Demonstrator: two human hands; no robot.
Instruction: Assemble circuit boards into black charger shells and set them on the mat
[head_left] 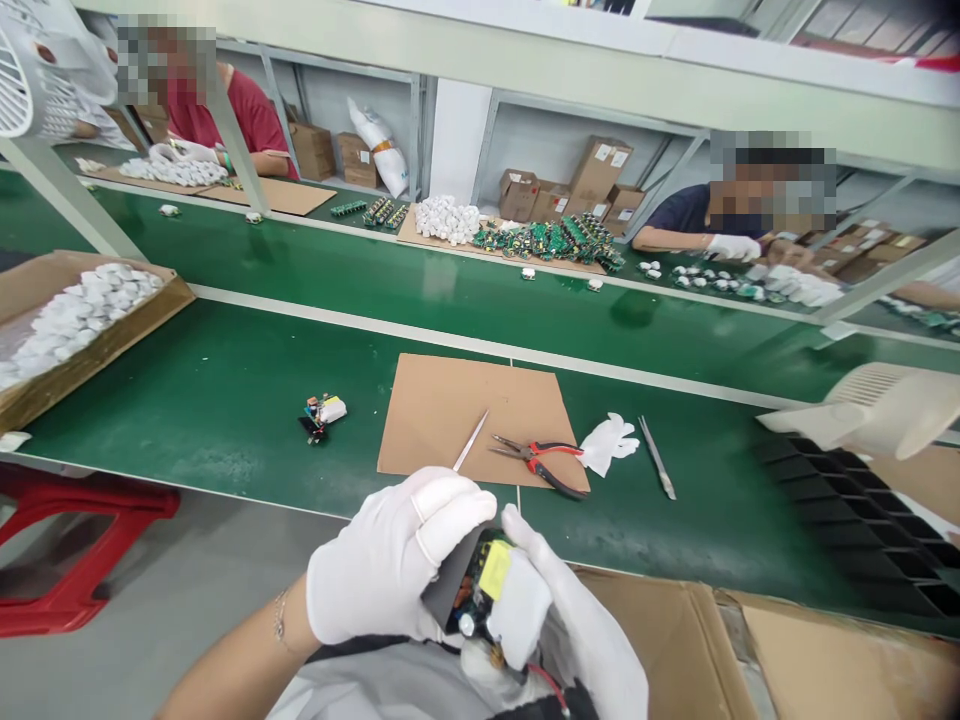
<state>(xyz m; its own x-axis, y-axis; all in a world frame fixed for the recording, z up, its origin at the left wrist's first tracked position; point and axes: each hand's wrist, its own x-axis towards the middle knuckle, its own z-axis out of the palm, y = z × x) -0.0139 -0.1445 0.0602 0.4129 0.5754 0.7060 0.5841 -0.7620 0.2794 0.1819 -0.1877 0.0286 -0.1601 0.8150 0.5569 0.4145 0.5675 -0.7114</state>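
Lying far left on the green counter (225, 400), a box (90, 330) holds white parts; nearer the middle sits a small module (322, 412). Next comes a cardboard sheet (472, 410) with tweezers (471, 441) and red-handled pliers (541, 462) on it, then a spare glove (609, 441) and a second pair of tweezers (658, 458). Below, close to the body, the gloved left hand (390, 565) wraps its fingers shut around a circuit board (480, 585) with a yellow part, while the right hand (570, 620) pinches the board's other side.
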